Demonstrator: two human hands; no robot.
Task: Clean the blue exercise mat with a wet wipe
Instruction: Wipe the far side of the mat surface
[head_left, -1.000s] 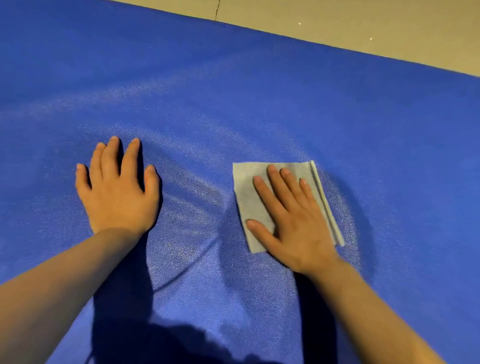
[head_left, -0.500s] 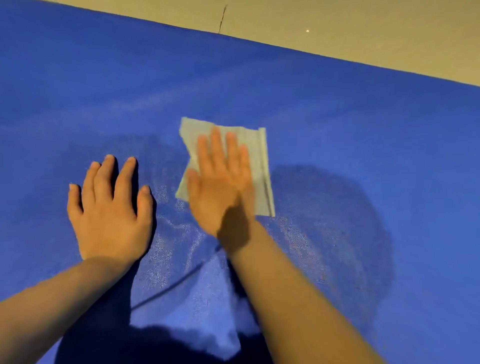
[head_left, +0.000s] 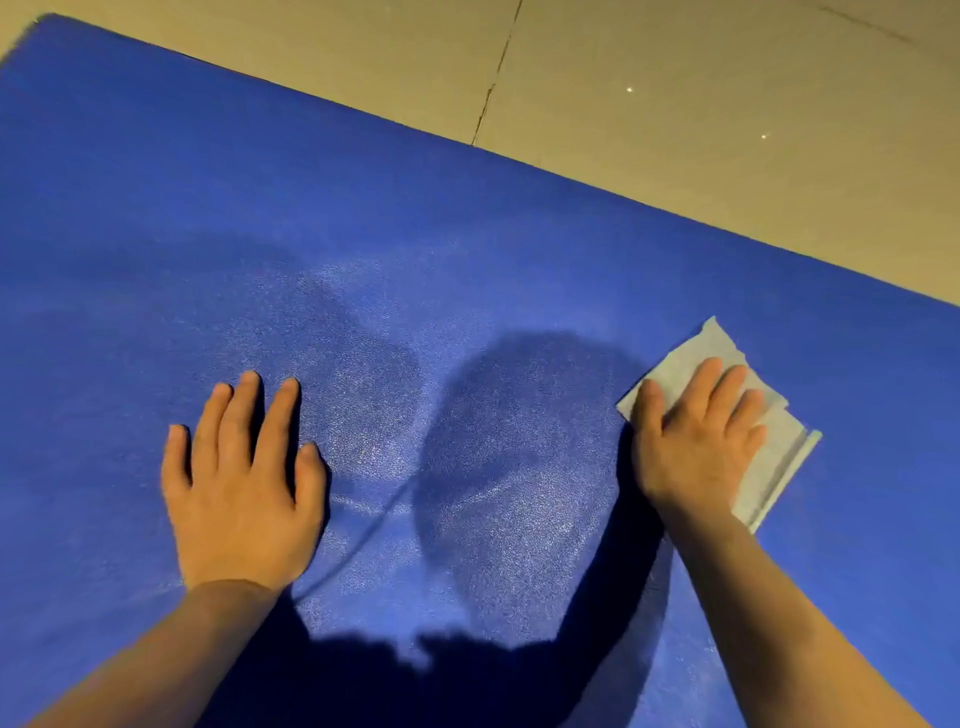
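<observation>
Wet wipe (head_left: 779, 457) flat under right hand's (head_left: 696, 441) straight fingers, left hand (head_left: 244, 488) splayed on mat (head_left: 467, 234)

Blue mat (head_left: 467, 249) flat on floor; folded pale wipe (head_left: 779, 457) at right, on mat

Beige tiled floor (head_left: 675, 104) with one dark seam, blue exercise mat (head_left: 363, 218) flat upon it.

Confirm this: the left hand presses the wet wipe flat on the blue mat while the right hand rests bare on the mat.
Hands are swapped. In the head view the right hand presses the wet wipe flat on the blue mat, while the left hand rests bare on the mat.
</observation>
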